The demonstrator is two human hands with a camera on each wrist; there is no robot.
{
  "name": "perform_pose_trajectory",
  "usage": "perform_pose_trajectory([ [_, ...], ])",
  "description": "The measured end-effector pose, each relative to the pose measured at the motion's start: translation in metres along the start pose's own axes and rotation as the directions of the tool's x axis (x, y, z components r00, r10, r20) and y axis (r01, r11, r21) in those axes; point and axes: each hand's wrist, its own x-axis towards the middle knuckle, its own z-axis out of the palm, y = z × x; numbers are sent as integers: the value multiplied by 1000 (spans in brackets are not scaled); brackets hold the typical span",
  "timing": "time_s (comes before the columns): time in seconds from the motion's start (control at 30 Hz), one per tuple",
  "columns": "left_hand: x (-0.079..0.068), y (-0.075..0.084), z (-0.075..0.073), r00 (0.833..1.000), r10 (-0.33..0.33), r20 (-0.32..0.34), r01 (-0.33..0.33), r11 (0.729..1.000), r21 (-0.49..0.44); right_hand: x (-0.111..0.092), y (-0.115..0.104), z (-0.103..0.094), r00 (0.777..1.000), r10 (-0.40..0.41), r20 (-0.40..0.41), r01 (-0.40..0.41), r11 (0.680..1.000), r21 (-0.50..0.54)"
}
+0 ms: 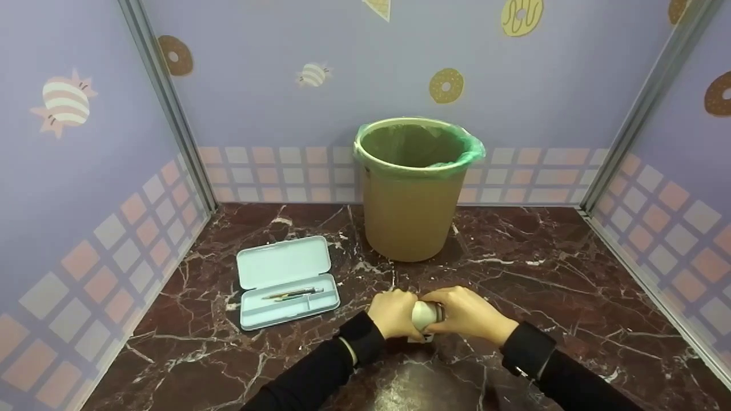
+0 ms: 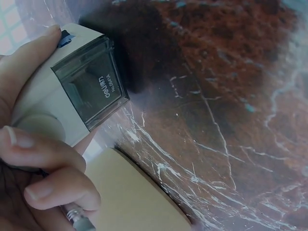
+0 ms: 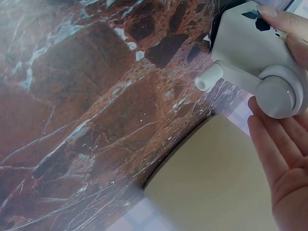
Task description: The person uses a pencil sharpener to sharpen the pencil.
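Observation:
A white crank pencil sharpener (image 1: 424, 315) is between the two hands near the front of the marble table. My left hand (image 1: 394, 315) grips it from the left, thumb along its body beside the clear dark drawer (image 2: 91, 82). A pencil's metal end (image 2: 76, 216) shows below the curled left fingers; its rest is hidden. My right hand (image 1: 468, 313) holds the sharpener from the right. In the right wrist view, its fingers lie by the round hub of the crank (image 3: 240, 79), whose knob sticks out. Whether the sharpener touches the table I cannot tell.
An open light-blue pencil case (image 1: 288, 283) with several slim pencils or pens (image 1: 291, 294) lies at left. Behind the hands stands a beige bin (image 1: 408, 220) with a green liner (image 1: 471, 151). Patterned walls (image 1: 320, 108) close the back and both sides.

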Motion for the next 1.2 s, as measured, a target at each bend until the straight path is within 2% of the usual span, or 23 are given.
perform_pose_trajectory([
  [0.3, 0, -2, -1, 1000, 17, -7, -17, 1000, 2, -8, 10, 0, 996, 67, 65, -70, 997, 44],
  [0.5, 0, -2, -1, 1000, 26, -13, -26, 1000, -4, -16, 20, 5, 991, 121, 51, -124, 991, 46],
  [0.8, -1, -1, -1, 999, 31, -20, -31, 999, -21, -19, 24, 11, 997, 69, 22, -69, 998, -16],
  [1.2, -4, 0, -4, 999, 27, -37, -28, 999, -25, -23, 18, 18, 996, 84, -14, -85, 991, -104],
])
